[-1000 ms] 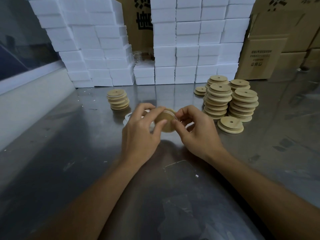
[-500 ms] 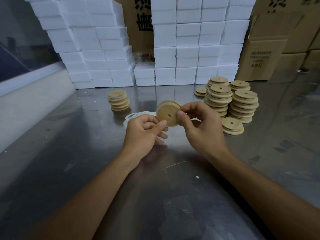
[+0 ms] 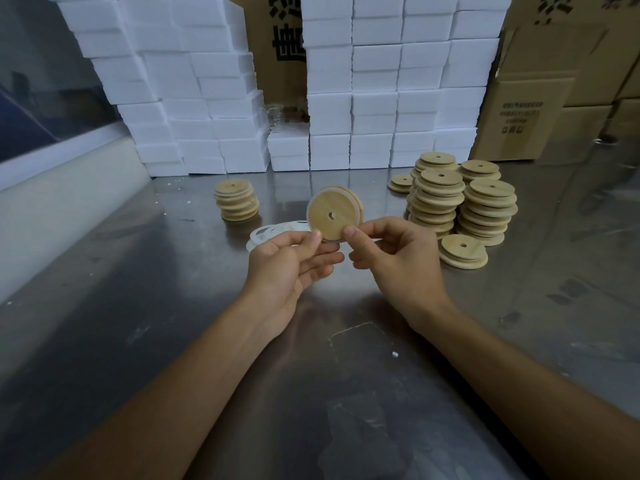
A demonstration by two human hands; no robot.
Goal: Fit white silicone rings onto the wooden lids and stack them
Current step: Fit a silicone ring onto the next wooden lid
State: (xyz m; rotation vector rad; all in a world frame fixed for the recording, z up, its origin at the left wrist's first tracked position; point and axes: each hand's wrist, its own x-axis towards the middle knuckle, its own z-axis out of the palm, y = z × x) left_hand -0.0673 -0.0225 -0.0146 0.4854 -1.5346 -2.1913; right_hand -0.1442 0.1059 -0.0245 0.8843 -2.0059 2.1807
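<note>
Two bare hands hold one wooden lid (image 3: 329,215) upright above a metal table (image 3: 138,306), its flat face and centre hole toward us. Our left hand (image 3: 287,268) pinches the lid's lower edge between thumb and forefinger; our right hand (image 3: 398,261) pinches its lower right edge the same way. A white silicone ring (image 3: 354,199) sits around the lid's rim. Loose white rings (image 3: 273,232) lie on the table behind the hands. A short stack of lids (image 3: 236,204) stands to the left, taller stacks (image 3: 464,202) to the right.
</note>
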